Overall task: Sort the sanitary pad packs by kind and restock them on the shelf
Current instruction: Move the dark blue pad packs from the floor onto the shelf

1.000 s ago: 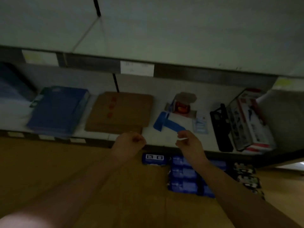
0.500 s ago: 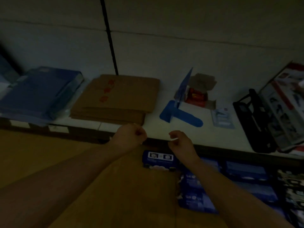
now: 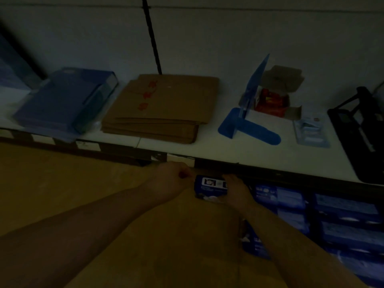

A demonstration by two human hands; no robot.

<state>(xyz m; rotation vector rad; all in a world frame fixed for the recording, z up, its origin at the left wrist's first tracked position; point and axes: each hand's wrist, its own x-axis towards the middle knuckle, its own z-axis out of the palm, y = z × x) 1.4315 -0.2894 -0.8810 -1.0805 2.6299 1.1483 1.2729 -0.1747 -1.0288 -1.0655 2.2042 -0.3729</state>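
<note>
- The dark-blue pad pack point(image 3: 209, 187) is lying just below the front edge of the white shelf board point(image 3: 207, 148), on a brown surface.
- The right hand point(image 3: 235, 191) is grasping the pack's right end, fingers curling over its top.
- The left hand point(image 3: 171, 179) is clenching into a fist just below the board's edge, with nothing visible inside. Whether it is touching the pack, I cannot tell.
- The pack is looking light and soft, with a film wrap that is probably slippery. Squeezing both short ends should be holding it better than pinching the top.
- More blue packs point(image 3: 280, 200) are sitting in rows under the board, to the right. They are likely marking where this kind belongs.
- On the board, flattened cartons point(image 3: 166, 107) and a blue bookend point(image 3: 249, 125) are taking up the middle, and a black rack point(image 3: 361, 132) is filling its right end.
- The board's overhanging edge is crowding any straight lift, so drawing the pack outward first seems safer.
</note>
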